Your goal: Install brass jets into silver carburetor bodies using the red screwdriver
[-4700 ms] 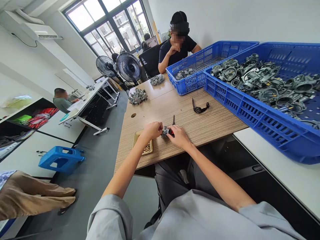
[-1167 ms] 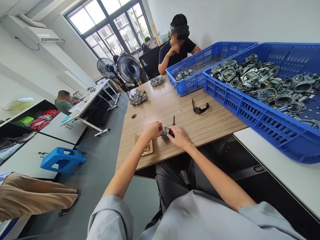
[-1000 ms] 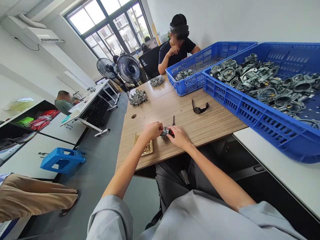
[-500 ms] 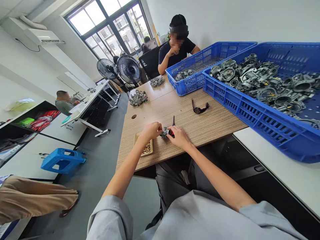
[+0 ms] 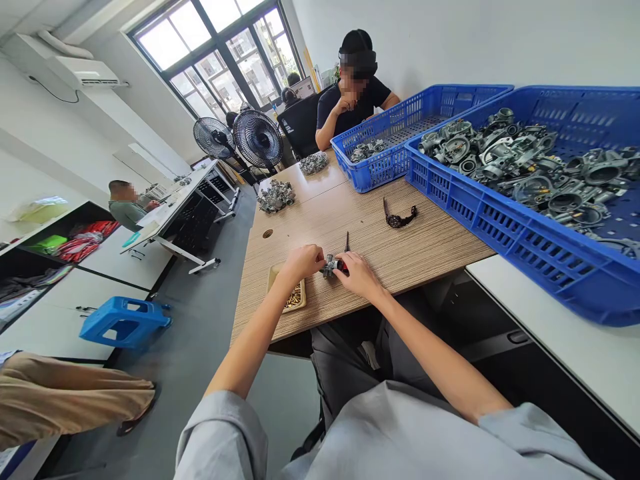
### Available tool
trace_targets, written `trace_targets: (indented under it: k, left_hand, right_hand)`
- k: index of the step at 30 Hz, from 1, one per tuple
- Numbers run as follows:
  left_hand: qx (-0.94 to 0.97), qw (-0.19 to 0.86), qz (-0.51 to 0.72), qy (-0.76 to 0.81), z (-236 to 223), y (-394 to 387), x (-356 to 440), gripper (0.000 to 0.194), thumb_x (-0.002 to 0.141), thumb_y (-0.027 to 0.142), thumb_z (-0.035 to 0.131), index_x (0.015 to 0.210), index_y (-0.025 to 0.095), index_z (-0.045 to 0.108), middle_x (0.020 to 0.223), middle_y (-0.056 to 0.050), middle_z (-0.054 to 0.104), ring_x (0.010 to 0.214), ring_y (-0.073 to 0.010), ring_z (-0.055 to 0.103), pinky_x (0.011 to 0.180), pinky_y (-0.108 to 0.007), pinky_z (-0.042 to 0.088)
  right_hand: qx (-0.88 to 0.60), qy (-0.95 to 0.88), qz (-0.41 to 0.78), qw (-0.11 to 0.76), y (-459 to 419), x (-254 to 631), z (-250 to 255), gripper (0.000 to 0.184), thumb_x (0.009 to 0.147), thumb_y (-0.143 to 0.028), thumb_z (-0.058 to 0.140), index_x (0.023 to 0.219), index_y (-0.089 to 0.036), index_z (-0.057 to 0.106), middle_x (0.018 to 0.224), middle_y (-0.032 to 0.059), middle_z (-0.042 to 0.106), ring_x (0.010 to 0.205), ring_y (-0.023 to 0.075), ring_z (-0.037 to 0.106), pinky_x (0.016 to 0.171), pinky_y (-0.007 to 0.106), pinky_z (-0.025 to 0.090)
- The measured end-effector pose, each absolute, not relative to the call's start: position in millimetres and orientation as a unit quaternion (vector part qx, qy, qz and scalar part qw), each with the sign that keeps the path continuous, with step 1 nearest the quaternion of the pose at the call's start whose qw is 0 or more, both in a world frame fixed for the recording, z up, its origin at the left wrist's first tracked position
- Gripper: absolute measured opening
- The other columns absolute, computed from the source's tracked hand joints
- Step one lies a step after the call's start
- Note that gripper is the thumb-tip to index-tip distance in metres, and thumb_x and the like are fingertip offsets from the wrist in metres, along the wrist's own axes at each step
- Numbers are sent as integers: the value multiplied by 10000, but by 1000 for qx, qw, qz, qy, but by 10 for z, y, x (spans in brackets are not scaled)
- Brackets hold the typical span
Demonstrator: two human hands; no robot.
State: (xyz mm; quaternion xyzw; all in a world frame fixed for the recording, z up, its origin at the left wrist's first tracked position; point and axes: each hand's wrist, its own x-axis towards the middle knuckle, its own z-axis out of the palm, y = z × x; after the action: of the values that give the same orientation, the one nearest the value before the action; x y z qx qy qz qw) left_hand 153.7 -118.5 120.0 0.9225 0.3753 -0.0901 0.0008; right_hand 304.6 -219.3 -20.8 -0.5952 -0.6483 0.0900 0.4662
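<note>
My left hand (image 5: 303, 263) and my right hand (image 5: 357, 275) meet over the wooden table (image 5: 395, 250), both gripping a small metal carburetor part (image 5: 329, 266). A red-handled tool (image 5: 343, 265) sits under my right fingers, and a thin dark shaft (image 5: 347, 241) rises just beyond them. Whether that shaft belongs to the red handle is hidden. Below my left hand lies a small tan tray (image 5: 274, 280) holding brass pieces. A black wristwatch (image 5: 400, 217) rests farther off, apart from both hands.
A large blue crate (image 5: 480, 207) of carburetor bodies overhangs the table's right side, and a smaller blue crate (image 5: 380, 163) stands beyond it. Two heaps of metal parts (image 5: 276, 196) lie at the far end. A seated person (image 5: 345, 100) faces me across the table.
Both hands stay on the metal part, with no clear change in grip. The whole scene shifts only slightly in view.
</note>
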Motion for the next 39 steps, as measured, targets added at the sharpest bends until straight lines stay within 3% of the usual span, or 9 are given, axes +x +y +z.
trace_targets:
  k: [10, 16, 19, 23, 26, 30, 36, 39]
  left_hand:
    - [927, 1, -89, 365, 1194, -1208, 1547, 159, 954, 260, 624, 995, 205, 768, 1091, -72, 790, 981, -215, 722, 831, -286, 513]
    - [922, -14, -18, 386, 1228, -1282, 1393, 276, 1039, 411, 564, 1096, 204, 737, 1170, -85, 761, 1025, -239, 724, 841, -312, 506]
    - [919, 15, 47, 390, 1281, -1462, 1237, 305, 1050, 465, 542, 1138, 230, 714, 1198, -70, 760, 1030, -231, 720, 833, -305, 502]
    - [913, 100, 128, 374, 1178, -1980, 1024, 365, 1051, 575, 511, 1132, 282, 713, 1071, -32, 774, 854, -210, 679, 815, -328, 492]
    - [894, 237, 128, 358, 857, -2500, 902, 414, 1009, 660, 563, 1074, 300, 757, 940, -33, 749, 669, -189, 561, 691, -340, 466]
    - [841, 435, 42, 318, 157, -3045, 885, 503, 952, 748, 584, 966, 287, 785, 836, -55, 719, 629, -194, 531, 610, -336, 427]
    - [808, 526, -19, 266, -973, -3345, 1199, 652, 879, 856, 583, 805, 224, 724, 811, -86, 697, 721, -218, 590, 684, -323, 474]
    - [791, 550, 7, 269, -1357, -3388, 1379, 730, 850, 927, 554, 799, 216, 715, 762, -70, 655, 722, -221, 594, 718, -328, 510]
  right_hand:
    - [-595, -649, 97, 465, -2193, 3048, -210, 293, 1036, -261, 693, 1313, -173, 659, 1270, 143, 732, 1217, 326, 649, 1055, 450, 494]
    - [-605, -662, 82, 435, -2224, 3036, -158, 300, 1037, -245, 707, 1322, -163, 670, 1296, 149, 726, 1245, 319, 635, 1092, 450, 477]
    - [-610, -674, 66, 412, -2211, 3011, -128, 461, 996, -392, 805, 1374, -175, 654, 1327, 153, 721, 1266, 333, 627, 1117, 471, 467]
    - [-611, -690, 23, 387, -2048, 2961, -137, 749, 919, -618, 855, 1470, -187, 587, 1429, 178, 681, 1343, 358, 599, 1234, 541, 375]
    - [-602, -714, 9, 357, -1864, 2927, -137, 921, 807, -718, 910, 1480, -193, 566, 1425, 187, 689, 1336, 378, 614, 1262, 596, 329]
    - [-597, -739, -7, 310, -1678, 2873, -90, 784, 792, -719, 912, 1323, -208, 643, 1276, 151, 738, 1195, 369, 688, 1156, 585, 445]
    - [-578, -780, -19, 240, -1595, 2869, 54, 612, 904, -685, 828, 1226, -187, 678, 1159, 123, 759, 1027, 319, 764, 920, 416, 576]
    - [-569, -756, 37, 323, -1901, 3032, 301, 694, 856, -632, 895, 1338, -192, 659, 1234, 113, 765, 1071, 305, 774, 907, 374, 590]
